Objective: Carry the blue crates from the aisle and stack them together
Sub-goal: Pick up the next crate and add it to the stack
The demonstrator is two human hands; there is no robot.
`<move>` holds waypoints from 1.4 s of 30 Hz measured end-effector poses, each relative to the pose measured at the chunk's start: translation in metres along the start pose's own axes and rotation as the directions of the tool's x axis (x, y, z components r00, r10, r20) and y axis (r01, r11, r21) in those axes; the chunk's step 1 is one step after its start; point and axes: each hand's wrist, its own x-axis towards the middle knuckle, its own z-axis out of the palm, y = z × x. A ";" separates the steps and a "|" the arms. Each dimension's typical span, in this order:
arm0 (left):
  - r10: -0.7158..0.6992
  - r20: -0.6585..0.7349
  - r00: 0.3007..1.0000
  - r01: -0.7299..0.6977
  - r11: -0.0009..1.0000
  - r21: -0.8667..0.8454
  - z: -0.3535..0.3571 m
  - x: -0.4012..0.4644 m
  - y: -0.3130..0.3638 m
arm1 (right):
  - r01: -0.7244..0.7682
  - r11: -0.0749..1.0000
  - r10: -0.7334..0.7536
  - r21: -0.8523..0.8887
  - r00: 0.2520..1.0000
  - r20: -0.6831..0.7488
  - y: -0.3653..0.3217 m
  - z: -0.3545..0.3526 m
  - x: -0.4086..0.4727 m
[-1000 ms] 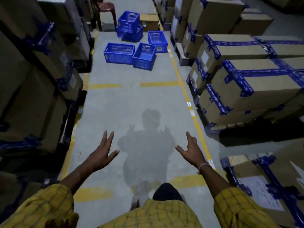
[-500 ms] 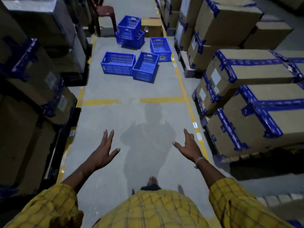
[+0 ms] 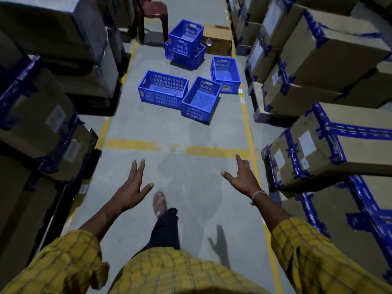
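Both arms reach forward over the floor [image 3: 148, 124]; the left hand [image 3: 132, 190] and right hand [image 3: 244, 180] have their grips spread, holding nothing. The blue crates [image 3: 163, 90] sit farther up the aisle, two stacked, three loose, between cardboard boxes [image 3: 331, 56] lining both sides.

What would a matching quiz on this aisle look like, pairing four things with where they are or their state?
Things:
1. tilted crate
2. top crate
3. plastic chair
4. left hand

Descriptions:
A. far end, left of the stack
B. fingers spread, holding nothing
C. leaning on the long crate
D. stacked on another crate

Pairs: 1-C, 2-D, 3-A, 4-B
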 end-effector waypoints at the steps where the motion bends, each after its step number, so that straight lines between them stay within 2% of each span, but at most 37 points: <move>1: -0.002 0.002 1.000 0.002 1.000 -0.001 -0.009 0.027 -0.004 | -0.005 1.000 0.005 -0.007 1.000 -0.004 -0.007 -0.001 0.026; 7: 0.015 0.033 0.999 -0.016 0.999 0.034 -0.074 0.190 -0.036 | -0.019 1.000 0.019 0.006 1.000 -0.010 -0.057 -0.008 0.171; 11: 0.102 0.051 0.993 -0.107 0.990 0.093 -0.135 0.300 -0.046 | -0.007 1.000 0.008 0.014 0.998 -0.070 -0.104 -0.020 0.271; 16: 0.104 0.101 0.989 -0.117 0.985 0.131 -0.185 0.398 -0.060 | -0.009 1.000 0.010 0.030 0.998 -0.055 -0.147 -0.014 0.363; 27: 0.002 0.100 0.995 -0.014 0.993 0.119 -0.257 0.621 -0.106 | -0.010 1.000 0.010 0.007 0.999 0.033 -0.203 -0.014 0.614; 33: -0.039 0.086 0.996 0.024 0.985 0.170 -0.314 0.744 -0.112 | -0.013 1.000 0.012 0.004 0.994 0.108 -0.250 -0.027 0.753; 42: -0.067 0.107 0.992 0.051 0.988 0.145 -0.356 0.881 -0.125 | -0.052 0.998 0.054 -0.023 0.989 0.137 -0.307 -0.038 0.883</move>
